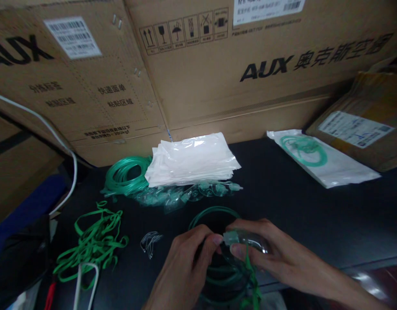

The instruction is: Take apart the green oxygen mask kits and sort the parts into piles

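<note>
My right hand (259, 245) is closed around a clear oxygen mask (251, 240), whose pale green connector (231, 237) points left. At the connector's tip, my left hand (195, 254) pinches with thumb and forefinger, apparently on the end of the green tubing (217, 211); the joint itself is mostly hidden by the fingers. Loops of this tubing lie behind and below both hands. From the mask hangs a green elastic strap (252, 280).
Behind are a stack of white bags (195, 157), coiled green tubing (125, 174) and several clear masks (198, 191). To the left lie green straps (95, 241) and thin metal strips (149, 242). A packed bag (333, 165) lies right, beside a carton (366, 125); large cardboard boxes (198, 86) stand behind.
</note>
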Available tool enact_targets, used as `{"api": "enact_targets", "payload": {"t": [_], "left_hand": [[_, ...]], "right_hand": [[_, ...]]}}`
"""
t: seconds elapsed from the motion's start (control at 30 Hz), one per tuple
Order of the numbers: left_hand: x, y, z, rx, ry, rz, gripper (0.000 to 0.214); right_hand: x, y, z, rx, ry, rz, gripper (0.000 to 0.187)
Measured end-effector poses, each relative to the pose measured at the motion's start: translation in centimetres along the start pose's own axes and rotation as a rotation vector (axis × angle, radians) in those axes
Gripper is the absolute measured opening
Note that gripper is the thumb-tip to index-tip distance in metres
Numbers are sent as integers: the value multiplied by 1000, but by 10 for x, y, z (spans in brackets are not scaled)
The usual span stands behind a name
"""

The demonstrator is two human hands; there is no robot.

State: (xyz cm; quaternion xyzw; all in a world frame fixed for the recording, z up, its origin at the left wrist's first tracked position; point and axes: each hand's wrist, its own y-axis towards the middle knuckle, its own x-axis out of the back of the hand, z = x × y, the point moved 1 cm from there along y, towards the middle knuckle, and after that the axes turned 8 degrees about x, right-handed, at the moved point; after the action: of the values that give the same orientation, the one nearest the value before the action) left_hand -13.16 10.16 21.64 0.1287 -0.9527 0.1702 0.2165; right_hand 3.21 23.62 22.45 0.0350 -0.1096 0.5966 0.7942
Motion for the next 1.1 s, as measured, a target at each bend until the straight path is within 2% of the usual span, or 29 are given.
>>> {"api": "enact_targets", "payload": {"t": [0.17,0.3,0.37,0.47,0.53,0.6,0.67,0.77,0.87,0.93,1.1], "left_hand": [[-3,0,5,-71,85,-4,32],[-4,1,7,-98,135,-20,32],[-3,2,6,-80,118,-22,32],[-3,2,4,-29,42,-18,35],[-4,2,3,24,-7,-6,41],[-4,1,4,86,-49,23,47],[-3,0,6,142,-103,70,52],[2,0,9,184,-194,190,58],[7,0,10,184,-237,340,59],[10,1,8,184,-221,375,57],[13,-2,-1,140,-8,240,52]], "right_hand": [[-4,1,-11,-154,279,3,39],[-10,3,-22,-281,548,-77,44],[-11,2,-22,-276,570,-83,44],[-9,-1,-16,-106,323,-14,41],[-5,-6,-10,29,5,-32,34],[-2,-10,-7,168,-335,-105,32],[0,-13,-5,328,-617,-134,41],[1,-15,-3,548,-913,-89,50],[4,-15,-1,711,-1141,-67,50],[5,-16,-1,781,-1240,-71,46],[4,-15,-2,816,-1263,-75,37]]}}
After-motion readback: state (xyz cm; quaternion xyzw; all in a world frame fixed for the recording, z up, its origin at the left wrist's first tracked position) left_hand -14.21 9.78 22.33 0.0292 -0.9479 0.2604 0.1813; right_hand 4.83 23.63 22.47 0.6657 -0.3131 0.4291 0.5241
